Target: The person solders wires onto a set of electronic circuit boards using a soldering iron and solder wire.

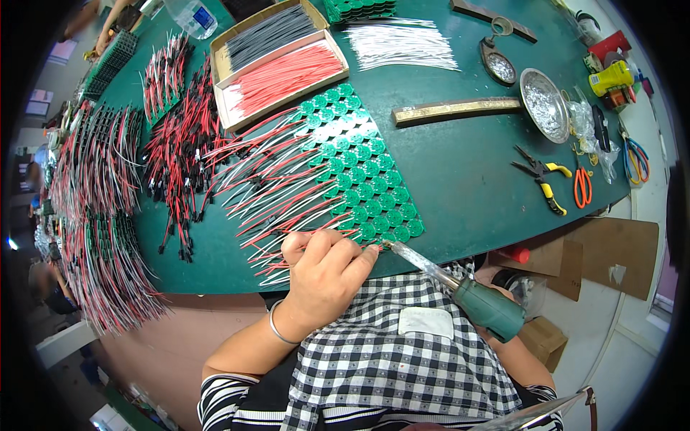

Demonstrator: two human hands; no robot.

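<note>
My left hand (325,276) is closed at the near edge of a green circuit-board panel (381,179) made of round sections. Its thumb and fingertips pinch a thin wire at the panel's near corner. In my right hand (497,283), mostly hidden behind the handle, is a soldering iron (485,305) with a green grip. The iron's metal tip meets the panel beside my left fingertips. Red, white and black wires (280,194) fan out leftward from the panel. Solder at the tip is too small to make out.
An open cardboard box (340,74) of black and red wires stands beyond the panel, near white wires (402,47). Rightward lie a metal bowl (544,104) on a bar, pliers (543,176) and scissors (582,188). Wired boards (97,165) and bundled red-black leads (183,144) fill the left.
</note>
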